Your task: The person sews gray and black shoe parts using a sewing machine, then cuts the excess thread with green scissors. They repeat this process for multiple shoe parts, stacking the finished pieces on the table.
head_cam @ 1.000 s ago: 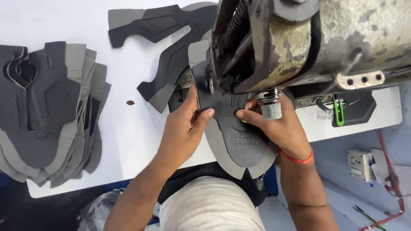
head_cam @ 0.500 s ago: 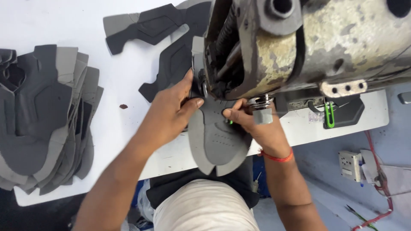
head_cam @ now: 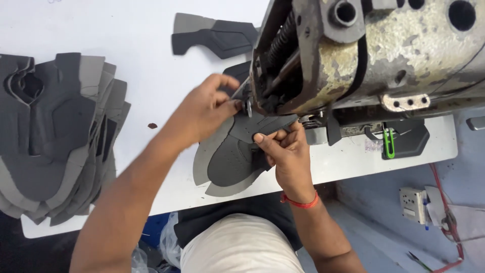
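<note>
Now stitching step: upper (head_cam: 232, 162) at bench front edge, under machine (head_cam: 364, 55) head. Left hand (head_cam: 204, 114) fingers curled near presser foot, contact unclear. Right hand (head_cam: 285, 151) pinches upper's edge. Next: steady feed, fingers off needle.

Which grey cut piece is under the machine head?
The piece both hands pinch at the table's front edge; the stack at left and the single piece behind lie untouched.

stack of cut pieces (head_cam: 55, 136) sits on the table (head_cam: 141, 45) far left, sewing machine (head_cam: 374, 55) on the right, shoe upper (head_cam: 235, 159) under its head, one loose piece (head_cam: 214, 36) lies behind.
</note>
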